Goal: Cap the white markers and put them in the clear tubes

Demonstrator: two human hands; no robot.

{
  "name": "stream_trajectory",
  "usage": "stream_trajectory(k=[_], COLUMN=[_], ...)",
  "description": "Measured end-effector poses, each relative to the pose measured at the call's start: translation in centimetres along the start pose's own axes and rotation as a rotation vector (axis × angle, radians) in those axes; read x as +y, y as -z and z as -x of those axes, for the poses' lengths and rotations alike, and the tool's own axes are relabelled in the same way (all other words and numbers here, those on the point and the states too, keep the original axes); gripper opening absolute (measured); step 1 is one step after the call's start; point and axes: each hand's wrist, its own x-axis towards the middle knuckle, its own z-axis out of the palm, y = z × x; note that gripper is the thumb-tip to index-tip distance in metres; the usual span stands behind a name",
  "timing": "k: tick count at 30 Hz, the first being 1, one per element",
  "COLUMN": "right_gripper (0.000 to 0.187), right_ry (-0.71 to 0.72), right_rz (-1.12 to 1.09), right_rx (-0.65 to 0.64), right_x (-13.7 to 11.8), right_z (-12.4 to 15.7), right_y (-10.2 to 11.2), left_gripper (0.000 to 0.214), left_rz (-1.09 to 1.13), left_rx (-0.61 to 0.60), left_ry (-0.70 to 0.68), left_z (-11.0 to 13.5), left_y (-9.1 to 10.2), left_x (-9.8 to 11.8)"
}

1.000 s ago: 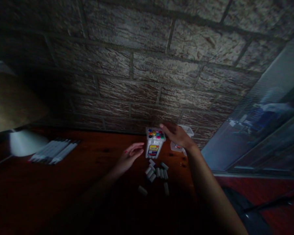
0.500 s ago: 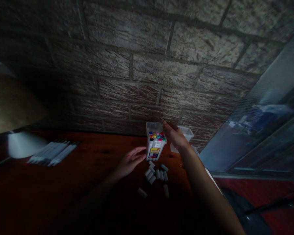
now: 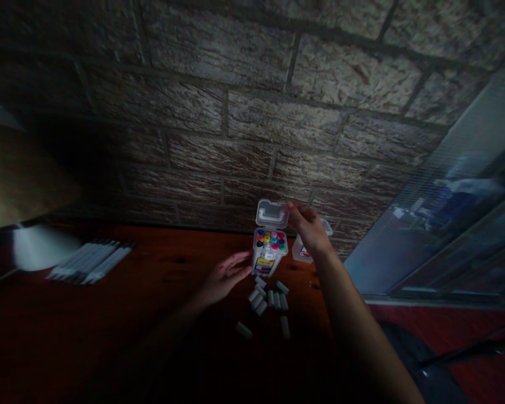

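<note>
On our dark wooden tabletop (image 3: pixel 160 292), pale marker caps (image 3: pixel 271 298) lie nearest; beyond, our left hand (image 3: pixel 223 279), half open and gripping nothing, appears to touch the clear marker case (image 3: pixel 270 257), presumably steadying it. This case stands upright, long axis vertical, label (image 3: pixel 264 265) toward us; our half-curled right hand (image 3: pixel 313 231) meets the raised lid (image 3: pixel 272 213), pinch undeterminable, before the block wall (image 3: pixel 252 118).

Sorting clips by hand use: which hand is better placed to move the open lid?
Probably the right hand: it is at the edge of the lid, while the left hand is lower, beside the box.
</note>
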Motion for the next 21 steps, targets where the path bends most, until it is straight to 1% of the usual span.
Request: stream_trajectory(k=[5, 7, 10, 12, 17, 21], right_gripper=[0.042, 0.040, 0.036, 0.035, 0.038, 0.045], right_ry=[0.088, 0.123, 0.139, 0.140, 0.100, 0.070], right_rz=[0.056, 0.108, 0.219, 0.241, 0.196, 0.165], right_rx=[-0.095, -0.182, -0.340, -0.400, -0.489, -0.517], right_x=[-1.5, -2.2, -2.9, -3.0, -2.4, -2.4], right_z=[0.5, 0.8, 1.1, 1.2, 1.1, 1.2], right_y=[1.3, 2.0, 2.9, 3.2, 3.2, 3.2], left_gripper=[0.055, 0.057, 0.060, 0.061, 0.063, 0.063], left_rz=[0.007, 0.002, -0.007, -0.013, -0.034, -0.044], left_rx=[-0.025, -0.048, -0.073, -0.086, -0.091, -0.088], left_ry=[-0.003, -0.011, -0.016, -0.019, -0.014, -0.013], left_z=[-0.1, -0.1, 0.0, 0.0, 0.1, 0.1], left_y=[0.1, 0.1, 0.0, 0.0, 0.0, 0.0], left_x=[-0.5, -0.5, -0.2, -0.2, -0.2, -0.2])
